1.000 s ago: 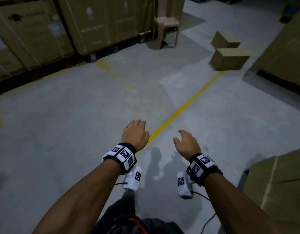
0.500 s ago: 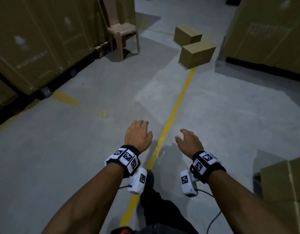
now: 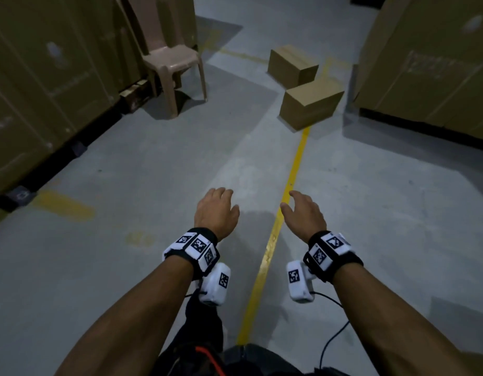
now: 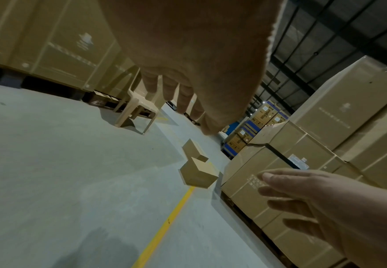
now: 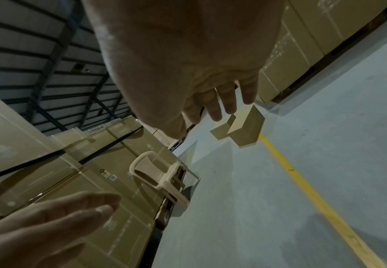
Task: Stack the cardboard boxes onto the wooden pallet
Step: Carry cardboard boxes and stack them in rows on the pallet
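Two small cardboard boxes lie on the concrete floor ahead. The nearer box (image 3: 310,104) sits at the end of the yellow floor line (image 3: 275,234); the farther box (image 3: 291,65) lies just behind it. Both also show in the left wrist view, nearer box (image 4: 198,175) and farther box (image 4: 193,149), and in the right wrist view, nearer box (image 5: 246,127). My left hand (image 3: 217,207) and right hand (image 3: 302,210) are held out in front of me, well short of the boxes, fingers relaxed and holding nothing. No pallet is in view.
A beige plastic chair (image 3: 172,63) stands at the left of the aisle. Tall stacks of large cartons line the left side (image 3: 53,77) and the right side (image 3: 430,63). Open grey floor lies between me and the boxes.
The view has swung so the two boxes now lie nearly straight ahead and closer. Both hands stay out in front, empty. The cartons seen at the lower right have left the view.
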The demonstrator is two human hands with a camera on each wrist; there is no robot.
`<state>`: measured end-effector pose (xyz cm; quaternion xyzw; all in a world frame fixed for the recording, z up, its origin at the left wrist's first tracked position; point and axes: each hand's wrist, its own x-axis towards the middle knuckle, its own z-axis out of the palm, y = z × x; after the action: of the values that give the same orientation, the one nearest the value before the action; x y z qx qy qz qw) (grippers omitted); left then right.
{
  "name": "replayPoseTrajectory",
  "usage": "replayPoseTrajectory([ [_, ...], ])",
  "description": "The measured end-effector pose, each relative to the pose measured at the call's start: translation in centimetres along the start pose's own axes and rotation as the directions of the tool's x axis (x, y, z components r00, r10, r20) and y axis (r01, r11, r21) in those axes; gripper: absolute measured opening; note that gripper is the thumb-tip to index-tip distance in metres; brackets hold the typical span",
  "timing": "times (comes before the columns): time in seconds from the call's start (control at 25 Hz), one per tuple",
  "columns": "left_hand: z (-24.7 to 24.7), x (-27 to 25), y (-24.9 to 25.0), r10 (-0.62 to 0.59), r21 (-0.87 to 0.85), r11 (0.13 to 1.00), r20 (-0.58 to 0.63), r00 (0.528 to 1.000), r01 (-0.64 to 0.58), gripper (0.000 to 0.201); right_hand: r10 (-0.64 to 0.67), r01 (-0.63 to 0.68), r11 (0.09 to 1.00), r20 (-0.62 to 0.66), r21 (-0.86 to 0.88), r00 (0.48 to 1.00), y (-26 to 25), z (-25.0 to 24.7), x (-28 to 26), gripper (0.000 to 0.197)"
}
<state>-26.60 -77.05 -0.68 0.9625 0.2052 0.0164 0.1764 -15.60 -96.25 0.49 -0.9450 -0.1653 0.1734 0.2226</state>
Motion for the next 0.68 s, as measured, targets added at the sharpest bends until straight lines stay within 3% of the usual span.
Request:
replayPoseTrajectory([
  [0.12, 0.5, 11.8, -2.1, 0.030, -0.026, 0.999, 0.007, 1.000, -0.030, 0.048, 0.058, -0.058, 0.998, -0.040, -0.013, 0.998, -1.9, -0.6, 11.0, 0.052],
  [0.32, -2.7, 32.3, -2.8, 0.132, -0.023, 0.991, 0.057, 0.990, -0.131, 0.046, 0.174, -0.172, 0.985, -0.067, 0.029, 0.982, -5.7, -4.4, 27.5, 0.053],
  [0.52, -4.1, 47.4, 0.1, 0.256, -0.023, 0.967, 0.091, 0.962, -0.255, 0.045, 0.292, -0.282, 0.954, -0.089, 0.104, 0.952, -6.2, -7.8, 39.5, 0.054],
  [0.68, -1.6, 61.8, 2.6, 0.311, 0.002, 0.949, 0.133, 0.941, -0.314, 0.046, 0.328, -0.311, 0.937, -0.092, 0.162, 0.940, -4.1, -9.3, 53.6, 0.054],
])
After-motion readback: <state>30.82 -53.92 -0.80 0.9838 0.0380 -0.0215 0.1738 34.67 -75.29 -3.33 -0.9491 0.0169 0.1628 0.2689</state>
